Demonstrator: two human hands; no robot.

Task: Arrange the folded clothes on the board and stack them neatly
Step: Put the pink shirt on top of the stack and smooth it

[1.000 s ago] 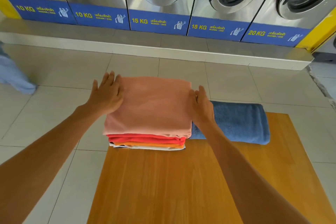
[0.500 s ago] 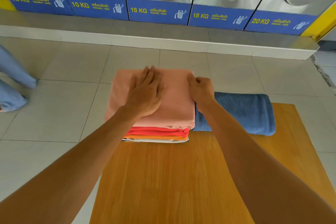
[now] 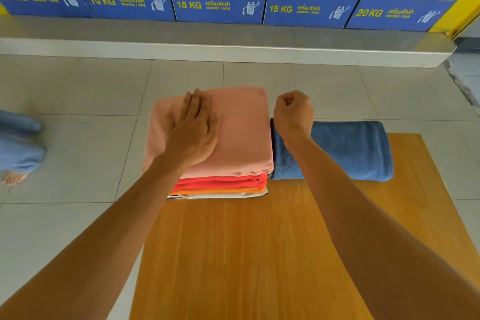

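A stack of folded clothes [image 3: 244, 138] sits at the far left corner of the wooden board [image 3: 246, 254]: a salmon-pink piece on top, then red, orange and white layers beneath. My left hand [image 3: 193, 132] lies flat, palm down, on the pink top piece, fingers together. My right hand [image 3: 293, 112] hovers curled into a loose fist just off the stack's right edge, above the near end of a folded blue towel [image 3: 345, 150]. The blue towel lies on the board, touching the stack's right side.
The board stands over a pale tiled floor [image 3: 78, 163]. A row of steel washing machines with blue labels [image 3: 215, 5] stands on a raised step [image 3: 233, 52] at the back. Another person's bare foot and blue trouser legs [image 3: 18, 148] are at the left edge.
My left hand slid from the stack's left edge onto the top of the pink piece. My right hand let go of the stack's right edge and curled into a fist beside it.
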